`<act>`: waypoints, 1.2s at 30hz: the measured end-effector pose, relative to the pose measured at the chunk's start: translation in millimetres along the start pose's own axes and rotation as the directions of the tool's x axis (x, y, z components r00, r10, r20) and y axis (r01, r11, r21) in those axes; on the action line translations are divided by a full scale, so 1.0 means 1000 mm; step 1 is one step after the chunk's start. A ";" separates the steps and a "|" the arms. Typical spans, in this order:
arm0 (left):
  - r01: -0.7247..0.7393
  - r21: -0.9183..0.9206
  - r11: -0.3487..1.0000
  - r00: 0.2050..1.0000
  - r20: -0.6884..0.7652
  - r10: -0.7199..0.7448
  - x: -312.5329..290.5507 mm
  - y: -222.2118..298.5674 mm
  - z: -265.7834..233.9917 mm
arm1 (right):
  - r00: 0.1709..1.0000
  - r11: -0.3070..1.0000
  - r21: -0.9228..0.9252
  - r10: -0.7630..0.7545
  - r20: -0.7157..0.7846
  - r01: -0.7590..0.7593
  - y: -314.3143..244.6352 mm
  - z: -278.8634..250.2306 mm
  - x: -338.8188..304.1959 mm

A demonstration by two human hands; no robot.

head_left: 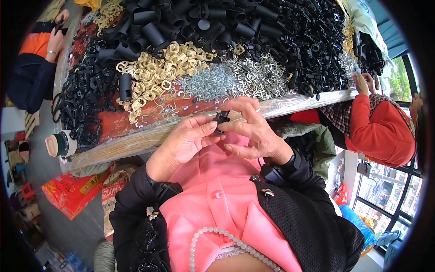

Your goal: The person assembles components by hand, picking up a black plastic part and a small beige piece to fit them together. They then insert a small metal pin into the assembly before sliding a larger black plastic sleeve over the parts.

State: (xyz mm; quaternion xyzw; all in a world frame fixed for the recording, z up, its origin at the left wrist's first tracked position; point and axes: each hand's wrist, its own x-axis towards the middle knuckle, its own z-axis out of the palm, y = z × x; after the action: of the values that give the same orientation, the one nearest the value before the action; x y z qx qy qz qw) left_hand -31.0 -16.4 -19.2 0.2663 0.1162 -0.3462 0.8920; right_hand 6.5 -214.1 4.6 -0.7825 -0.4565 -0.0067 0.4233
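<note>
A small black plastic part [221, 120] is between my two hands, just in front of the table's near edge. My left hand [192, 136] pinches it from the left with thumb and fingers. On the other side, my right hand [253, 129] has its index finger and thumb around the part, with the other fingers bent. Past my fingertips lie a heap of small silver screws [208, 82], a heap of bent silver metal clips [263, 77] and a pile of cream-coloured plastic buckles [167, 68].
Black tubes and fittings [195, 20] cover the far part of the red table [108, 131]. A lidded container [60, 144] stands at its left corner. One co-worker in a red sleeve [380, 127] works at right, another person's hand [55, 43] shows at far left. Bags [74, 192] lie on the floor.
</note>
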 end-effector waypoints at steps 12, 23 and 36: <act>-0.014 -0.013 1.000 0.999 -0.031 0.014 0.006 0.003 -0.001 | 0.997 0.991 -0.120 0.058 -0.047 -0.063 0.017 -0.017 0.002; -0.018 0.041 0.999 0.998 -0.061 0.021 0.008 0.006 0.001 | 0.938 0.574 -0.747 0.277 -0.209 -0.336 0.108 -0.032 -0.011; -0.195 0.073 0.978 0.980 -0.029 0.197 0.009 0.009 0.007 | 0.734 0.612 0.687 0.658 -0.168 -0.392 0.063 -0.033 0.003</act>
State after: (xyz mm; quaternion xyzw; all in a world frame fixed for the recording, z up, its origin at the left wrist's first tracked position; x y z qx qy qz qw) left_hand -18.2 -20.1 -13.6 0.3138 0.0933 -0.2556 0.9097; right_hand 66.4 -248.6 -14.6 -0.6830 -0.0786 0.1066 0.7183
